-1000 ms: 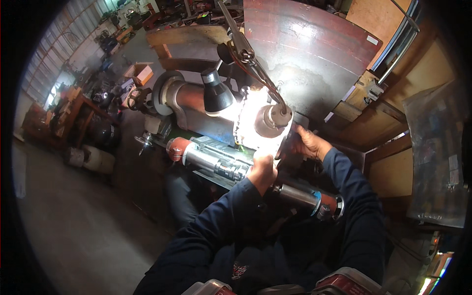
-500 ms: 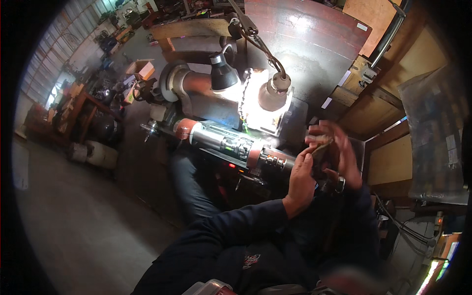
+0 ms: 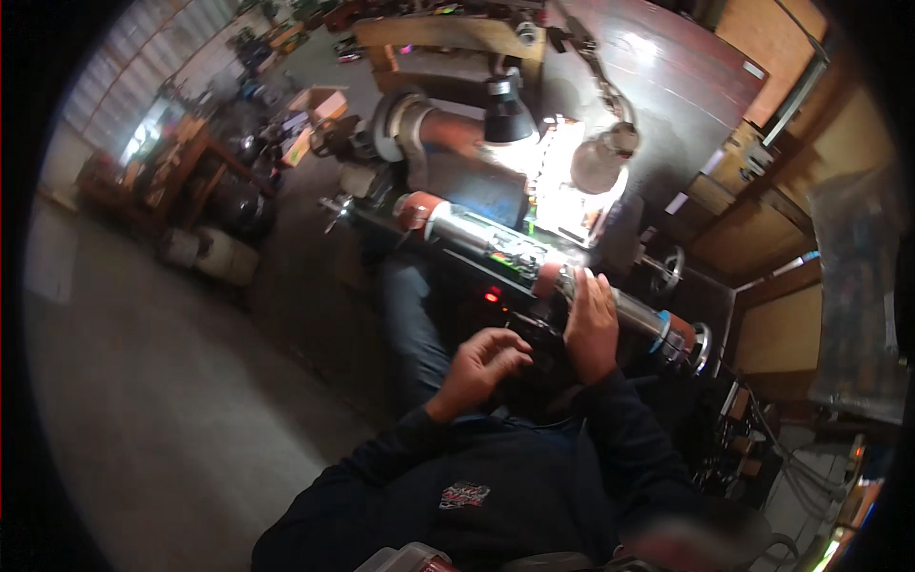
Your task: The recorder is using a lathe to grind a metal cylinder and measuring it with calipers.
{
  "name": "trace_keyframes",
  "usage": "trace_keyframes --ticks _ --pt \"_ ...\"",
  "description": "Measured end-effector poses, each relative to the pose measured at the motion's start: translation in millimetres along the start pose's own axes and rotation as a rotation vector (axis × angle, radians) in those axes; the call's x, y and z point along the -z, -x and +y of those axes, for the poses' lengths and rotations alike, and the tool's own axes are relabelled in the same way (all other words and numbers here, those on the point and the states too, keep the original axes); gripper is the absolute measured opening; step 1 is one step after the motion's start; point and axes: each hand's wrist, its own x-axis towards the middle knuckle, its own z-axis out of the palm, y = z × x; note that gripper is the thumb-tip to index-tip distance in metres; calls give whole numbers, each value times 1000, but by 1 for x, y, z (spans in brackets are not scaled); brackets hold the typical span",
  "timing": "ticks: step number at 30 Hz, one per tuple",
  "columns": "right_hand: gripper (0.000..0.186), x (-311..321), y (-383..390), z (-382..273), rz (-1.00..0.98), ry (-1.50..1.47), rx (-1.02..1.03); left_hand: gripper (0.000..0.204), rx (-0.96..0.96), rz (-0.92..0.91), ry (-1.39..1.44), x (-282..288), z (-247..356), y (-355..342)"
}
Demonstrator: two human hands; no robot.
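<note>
- Right hand (image 3: 591,329): fingers straight, laid over the long metal cylinder assembly (image 3: 460,227); we can't tell whether they press or only hover.
- Left hand (image 3: 481,367), at 8 o'clock from the right: fingers loosely bent, we see nothing in it, can't rule out something small.
- Assembly runs from 10 to 4 o'clock through the right hand, ahead of the torso.
- Handling, our guess: heavy, stiff, slick on bright metal. We'd hold the red collar (image 3: 548,278) just beside the right fingers, off the exposed mechanism.
- Red light (image 3: 492,296): 10 o'clock.
- Black lamp (image 3: 505,119): 11; pale lamp (image 3: 596,167): 12.
- Handwheel (image 3: 675,270): 2 o'clock.
</note>
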Motion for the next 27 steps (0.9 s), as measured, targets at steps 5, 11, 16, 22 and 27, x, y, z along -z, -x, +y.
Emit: trace_keyframes --ticks 5,11,16,22,27 --pt "61 71 94 10 -219 -502 -383 9 -553 632 -229 76 23 -43" --pt "35 174 243 87 -255 469 -1024 30 -902 667 -1203 178 66 -127" --pt "49 192 252 134 -111 328 -1016 20 -958 458 -1021 175 52 -177" --pt "50 132 80 184 -34 -720 -776 17 -772 460 -930 169 65 -182" --pt "62 112 41 182 -39 -1542 -947 17 -718 459 -935 171 75 -202"
